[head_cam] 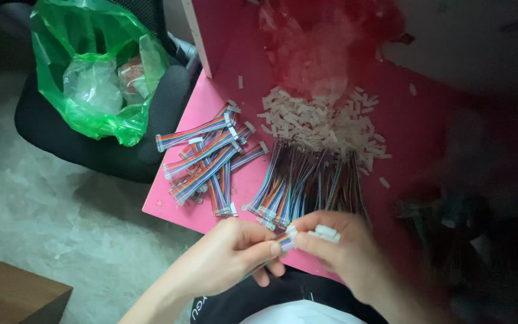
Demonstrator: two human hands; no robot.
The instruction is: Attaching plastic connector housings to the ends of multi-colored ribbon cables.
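Left hand (pixel 229 255) pinching a rainbow ribbon cable (pixel 284 242) near its end, thumb and forefinger closed tight on the wires. Right hand (pixel 337 246) closed on a white connector (pixel 325 231), fingertips narrow, a few more white pieces seemingly tucked in the same grip. Cable end and connector touching or nearly so, right between the two hands, just above the near table edge. Hard to tell whether already seated; blur on the right side.

Cable long axis roughly left-low to right-high, free end pointing right toward the connector; rest of it hidden under the left palm.

Judgement on doing it well: keep the pinch close to the cable tip so the wires stay flat and in order, line up square with the connector mouth, push straight along the cable axis, no twisting.

Just beyond the hands: a fanned pile of unfinished cables (pixel 307 186) on the pink table (pixel 175 210), running near-to-far. Left of that, a stack of finished cables (pixel 208 162) with white ends, lying mostly diagonal. Farther back, a heap of loose white connectors (pixel 325 123). Far left, off the table, a green plastic bag (pixel 91 72) sitting open on a black chair (pixel 163 114). Right side of the view dark, unreadable.
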